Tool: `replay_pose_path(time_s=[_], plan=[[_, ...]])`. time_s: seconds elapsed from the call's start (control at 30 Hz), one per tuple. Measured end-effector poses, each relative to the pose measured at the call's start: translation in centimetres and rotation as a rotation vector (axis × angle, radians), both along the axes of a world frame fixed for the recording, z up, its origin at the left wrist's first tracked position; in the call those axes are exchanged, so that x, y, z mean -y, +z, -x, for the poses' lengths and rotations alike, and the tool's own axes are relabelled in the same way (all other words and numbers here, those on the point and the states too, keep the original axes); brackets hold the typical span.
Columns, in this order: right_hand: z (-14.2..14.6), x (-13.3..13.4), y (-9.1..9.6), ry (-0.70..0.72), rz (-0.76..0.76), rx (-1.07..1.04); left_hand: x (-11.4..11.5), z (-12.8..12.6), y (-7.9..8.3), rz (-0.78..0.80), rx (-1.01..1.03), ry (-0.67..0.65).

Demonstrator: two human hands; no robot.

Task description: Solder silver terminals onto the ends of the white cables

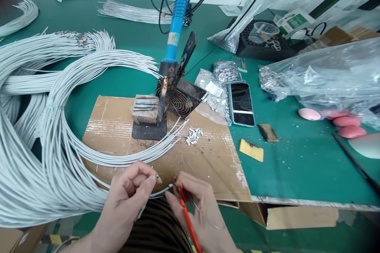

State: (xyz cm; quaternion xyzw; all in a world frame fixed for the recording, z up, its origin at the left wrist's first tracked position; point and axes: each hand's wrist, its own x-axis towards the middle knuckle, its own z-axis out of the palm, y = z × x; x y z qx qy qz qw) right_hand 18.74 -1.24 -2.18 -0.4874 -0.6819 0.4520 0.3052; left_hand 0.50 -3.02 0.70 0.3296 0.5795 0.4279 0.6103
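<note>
My left hand (pixel 130 191) is closed in a pinch, with a tiny metallic piece (pixel 157 176) between thumb and forefinger. My right hand (pixel 198 205) is closed around a slim tool with red handles (pixel 190 223); its working end is mostly hidden by the fingers. At that hand's fingertips lies the tip of a white cable (pixel 162 191), which runs back behind my left hand. A thin wire also crosses the right palm. Just beyond the hands, a bundle of white cables (pixel 118 160) curves over a cardboard sheet (pixel 219 166), near a small pile of metal pieces (pixel 194 136).
A blue-handled soldering iron (pixel 178 16) stands in a coil holder (pixel 179 102) beside a block (pixel 145 110) carrying thin rods. Large coils of white cable (pixel 26 158) fill the left. To the right lie a phone (pixel 242 104), bags of parts (pixel 212 87) and a yellow sponge (pixel 251 150).
</note>
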Motion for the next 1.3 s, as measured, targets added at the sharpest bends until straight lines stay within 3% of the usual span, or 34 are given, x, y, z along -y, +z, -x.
replay_pose_path(time_s=[0.27, 0.4, 0.87, 1.17, 1.3], plan=[[0.3, -0.4, 0.9, 0.097, 0.023, 0.127, -0.1, -0.6, 0.9, -0.007, -0.116, -0.005], [0.5, -0.5, 1.2, 0.118, 0.023, 0.127, 0.0, -0.3, 0.5, -0.015, -0.111, -0.032], [1.1, -0.7, 1.0, 0.039, -0.031, 0.03, -0.2, -0.2, 0.2, -0.031, -0.091, -0.033], [0.5, -1.1, -0.1, -0.079, -0.109, 0.019, -0.4, 0.0, 0.1, 0.015, 0.006, 0.002], [-0.1, -1.7, -0.2, -0.026, -0.102, 0.07, -0.3, 0.2, 0.2, 0.073, 0.096, 0.018]])
